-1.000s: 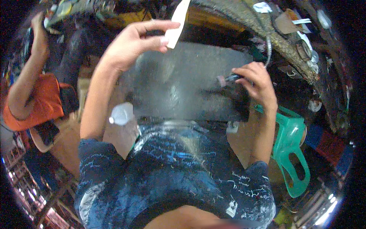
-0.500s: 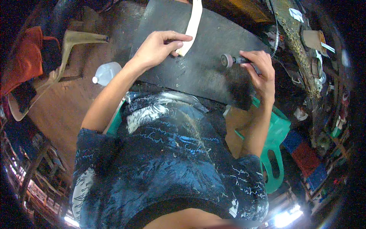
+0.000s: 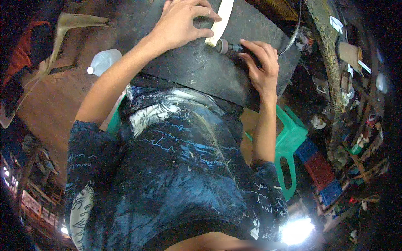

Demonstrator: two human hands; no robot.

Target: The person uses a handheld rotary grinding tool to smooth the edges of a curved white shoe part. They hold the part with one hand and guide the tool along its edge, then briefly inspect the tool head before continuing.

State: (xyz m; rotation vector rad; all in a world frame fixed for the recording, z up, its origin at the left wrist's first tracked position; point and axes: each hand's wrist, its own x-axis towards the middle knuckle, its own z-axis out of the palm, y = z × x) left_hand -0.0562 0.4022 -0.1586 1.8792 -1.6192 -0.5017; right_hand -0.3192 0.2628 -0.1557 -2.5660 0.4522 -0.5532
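Note:
A pale, curved strip (image 3: 222, 21), perhaps wood, lies on the dark board (image 3: 188, 71), its far end cut off by the picture's upper edge. My left hand (image 3: 178, 25) is at its left side, thumb and a fingertip gripping the near part. In my right hand (image 3: 264, 62) is a slim rotary tool (image 3: 236, 48), its handle mostly covered by the fingers. The tool's round sanding wheel (image 3: 222, 46) is right at the near end of the strip; whether it touches or spins cannot be told.
A ribbed cable (image 3: 291, 39) runs up behind my right hand. Left of the board stands a translucent plastic jug (image 3: 105, 60), with a beige chair (image 3: 63, 37) beyond it. A green plastic chair (image 3: 289, 138) is at lower right. A rough wooden post (image 3: 328, 54) rises on the right.
My right hand has brought the rotary tool leftward and up to the strip's near end. My left hand has shifted up along the strip. The whole view has shifted slightly.

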